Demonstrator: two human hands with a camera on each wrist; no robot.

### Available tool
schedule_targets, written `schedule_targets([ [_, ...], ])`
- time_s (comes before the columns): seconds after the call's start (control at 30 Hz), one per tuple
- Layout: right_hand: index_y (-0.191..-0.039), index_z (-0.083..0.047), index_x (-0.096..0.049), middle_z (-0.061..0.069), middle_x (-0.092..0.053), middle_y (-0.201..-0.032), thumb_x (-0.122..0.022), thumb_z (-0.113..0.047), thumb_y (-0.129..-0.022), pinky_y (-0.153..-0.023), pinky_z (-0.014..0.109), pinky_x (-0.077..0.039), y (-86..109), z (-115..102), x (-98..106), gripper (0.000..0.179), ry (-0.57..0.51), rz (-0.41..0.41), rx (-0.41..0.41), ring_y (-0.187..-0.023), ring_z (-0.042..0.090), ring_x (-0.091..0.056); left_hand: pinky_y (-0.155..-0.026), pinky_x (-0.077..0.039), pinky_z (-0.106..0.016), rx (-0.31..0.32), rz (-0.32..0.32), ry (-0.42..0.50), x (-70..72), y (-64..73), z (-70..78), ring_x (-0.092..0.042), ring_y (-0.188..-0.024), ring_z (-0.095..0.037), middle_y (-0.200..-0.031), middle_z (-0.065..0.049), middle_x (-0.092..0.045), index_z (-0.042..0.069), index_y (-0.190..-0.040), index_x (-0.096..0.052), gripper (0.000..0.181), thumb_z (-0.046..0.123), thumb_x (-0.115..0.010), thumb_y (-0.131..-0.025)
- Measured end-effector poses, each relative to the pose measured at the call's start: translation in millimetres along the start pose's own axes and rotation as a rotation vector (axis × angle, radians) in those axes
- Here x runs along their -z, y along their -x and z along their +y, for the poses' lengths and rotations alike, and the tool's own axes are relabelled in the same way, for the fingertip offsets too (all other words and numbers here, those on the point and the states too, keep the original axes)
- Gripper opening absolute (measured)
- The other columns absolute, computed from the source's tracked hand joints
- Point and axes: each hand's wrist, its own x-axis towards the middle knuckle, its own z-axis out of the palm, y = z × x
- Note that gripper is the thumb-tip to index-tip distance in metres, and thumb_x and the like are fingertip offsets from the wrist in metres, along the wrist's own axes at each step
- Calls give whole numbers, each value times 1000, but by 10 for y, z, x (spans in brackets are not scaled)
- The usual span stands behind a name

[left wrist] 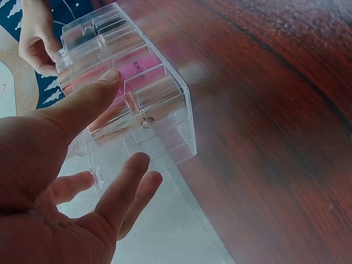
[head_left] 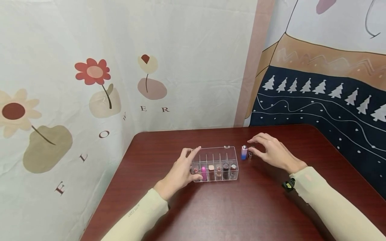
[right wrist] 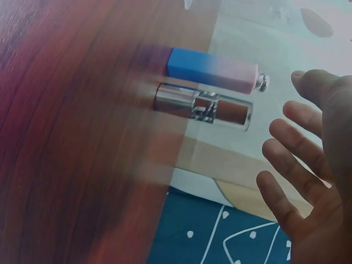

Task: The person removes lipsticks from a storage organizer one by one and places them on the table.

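A clear compartment box (head_left: 214, 181) stands on the table with several lipstick tubes along its front row, among them a bright pink tube (head_left: 204, 173). My left hand (head_left: 180, 169) is around the box's left end, thumb by the front wall and fingers spread toward the back; in the left wrist view the thumb overlaps the box. To the right of the box stand a pink-to-blue lipstick (right wrist: 212, 69) and a silver lipstick tube with a clear cap (right wrist: 203, 106), side by side and upright. My right hand (head_left: 272, 152) hovers beside them, fingers apart and holding nothing.
The dark red wooden table (head_left: 211, 214) reaches back to a pale flower-print cloth (head_left: 193, 67). A navy cloth with white trees (head_left: 301, 103) hangs at the right. A dark watch (head_left: 288, 184) is on my right wrist.
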Motion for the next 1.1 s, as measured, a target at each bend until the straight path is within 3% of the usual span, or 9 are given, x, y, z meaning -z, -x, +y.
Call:
schedule_targets([
  [0.33,-134,-14,-83,7,-78,-135,-94,-22,-100,-109,63,-66,9,-149,25,37,21,7,25,-124,29,-73,-82,-67,-43,-2,2,-2,10,-3,-3,-74,-86,-14,-163,-22,-51,18,-179,-45,116,19,-109,-82],
  [0.57,-131,-13,-84,4,-79,-129,-97,-23,-98,-105,58,-67,-12,-232,34,37,33,8,78,-118,25,-74,-85,-69,-46,4,3,2,32,-7,9,-83,-93,-22,-163,-22,-51,18,-179,-45,116,17,-109,-82],
  [0.77,-131,-12,-85,2,-80,-128,-97,-25,-98,-101,52,-67,4,-293,30,37,57,16,140,-116,22,-76,-82,-66,-43,10,-6,-1,28,-9,12,-74,-87,-15,-163,-21,-51,19,-179,-45,115,18,-108,-83],
  [1.1,-133,-17,-84,0,-79,-131,-97,-29,-98,-91,44,-64,42,-418,1,40,78,-20,155,-107,17,-69,-82,-65,-42,6,-3,-5,2,7,7,-71,-85,-13,-162,-21,-51,19,-179,-44,116,19,-109,-83],
])
